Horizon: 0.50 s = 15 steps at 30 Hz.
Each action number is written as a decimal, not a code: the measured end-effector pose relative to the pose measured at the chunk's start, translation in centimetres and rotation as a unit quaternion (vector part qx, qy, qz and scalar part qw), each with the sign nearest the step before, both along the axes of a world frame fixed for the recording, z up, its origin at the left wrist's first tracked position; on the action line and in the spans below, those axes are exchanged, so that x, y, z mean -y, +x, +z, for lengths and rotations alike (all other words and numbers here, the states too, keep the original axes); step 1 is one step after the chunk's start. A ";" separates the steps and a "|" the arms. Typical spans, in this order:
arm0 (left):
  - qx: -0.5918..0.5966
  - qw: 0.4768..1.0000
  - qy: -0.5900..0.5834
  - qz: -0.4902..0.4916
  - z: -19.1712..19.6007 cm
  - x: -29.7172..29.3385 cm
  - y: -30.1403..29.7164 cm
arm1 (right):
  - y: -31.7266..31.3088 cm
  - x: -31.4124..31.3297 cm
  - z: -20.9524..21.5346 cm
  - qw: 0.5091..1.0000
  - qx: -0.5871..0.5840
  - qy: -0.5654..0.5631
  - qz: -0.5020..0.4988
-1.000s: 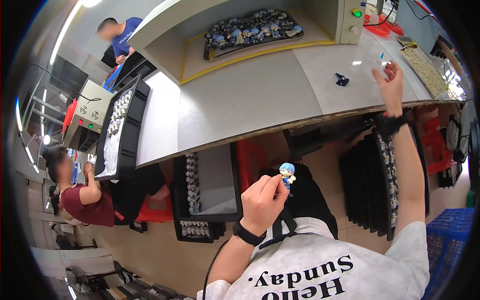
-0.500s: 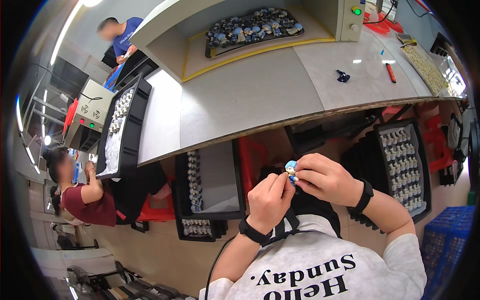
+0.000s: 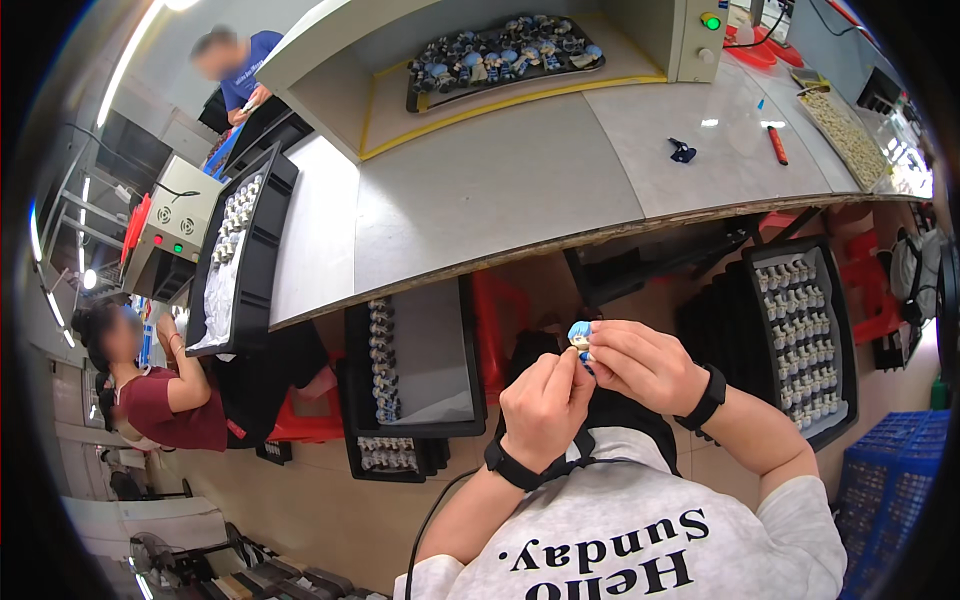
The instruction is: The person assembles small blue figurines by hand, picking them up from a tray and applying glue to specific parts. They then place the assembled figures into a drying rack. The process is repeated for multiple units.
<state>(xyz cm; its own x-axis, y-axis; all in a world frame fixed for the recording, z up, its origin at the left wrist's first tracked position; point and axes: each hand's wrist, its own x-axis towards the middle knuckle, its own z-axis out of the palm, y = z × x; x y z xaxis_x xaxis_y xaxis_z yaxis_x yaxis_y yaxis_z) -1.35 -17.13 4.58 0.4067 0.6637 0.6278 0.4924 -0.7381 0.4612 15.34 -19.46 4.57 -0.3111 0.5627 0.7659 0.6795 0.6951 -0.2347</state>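
Note:
A small figurine (image 3: 580,337) with light-blue hair and a blue-and-white body is held up in front of my chest, below the bench's front edge. My right hand (image 3: 645,370) grips it by the head from the right, thumb and fingers closed. My left hand (image 3: 546,400) pinches its lower part from the left. The fingertips of both hands almost meet and hide much of the body. Each wrist wears a black band.
Across the bench (image 3: 480,200) stands a light box holding a black tray of figurines (image 3: 500,65). A dark-blue small part (image 3: 682,151) and a red pen (image 3: 778,146) lie right. Black crates (image 3: 415,350) (image 3: 800,340) hold rows of figurines. Two people work at left.
Both hands stay closed on the figurine, with only a slight shift of grip. The whole view has moved slightly. At left, the seated person's hands have moved a little.

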 end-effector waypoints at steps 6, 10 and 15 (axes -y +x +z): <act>0.004 1.000 0.007 -0.018 0.4 0.1 -0.1 | 0.0 0.0 0.2 1.000 -0.007 0.018 0.009; 0.009 0.999 -0.007 -0.044 0.9 0.1 -0.4 | 0.0 0.3 0.4 1.000 -0.011 0.014 0.014; 0.050 0.994 -0.071 -0.071 1.2 0.2 -0.7 | 0.0 0.6 0.5 1.000 -0.003 0.012 0.021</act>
<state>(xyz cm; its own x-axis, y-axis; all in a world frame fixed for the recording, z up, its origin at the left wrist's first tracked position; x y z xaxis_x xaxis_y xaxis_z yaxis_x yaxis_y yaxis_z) -2.09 -17.34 5.74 0.4424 0.6891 0.5739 0.3349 -0.7206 0.6071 15.37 -20.07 5.07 -0.3299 0.5310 0.7805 0.6486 0.7283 -0.2213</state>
